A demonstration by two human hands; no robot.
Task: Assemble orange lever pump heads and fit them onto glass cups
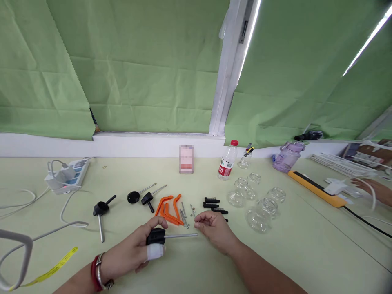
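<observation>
Watching remotely, I have the left hand (131, 248) closed round a black knob (156, 236), its metal shaft (181, 235) lying level, probably to keep the free end exposed. The right hand (217, 229), apart from it, rests fingertips together at a small metal pin (192, 209); whether they pinch it, I cannot tell. Beyond, orange levers (172, 219) lie grouped on the worktop (196, 273), seemingly for easy reach. Far right, the bottle's (228, 157) red-and-white label (226, 168) is too small to read.

Bright light is admitted past the far curtains (147, 73); the phone (186, 159) is pixelated; outer edges are stretched.
</observation>
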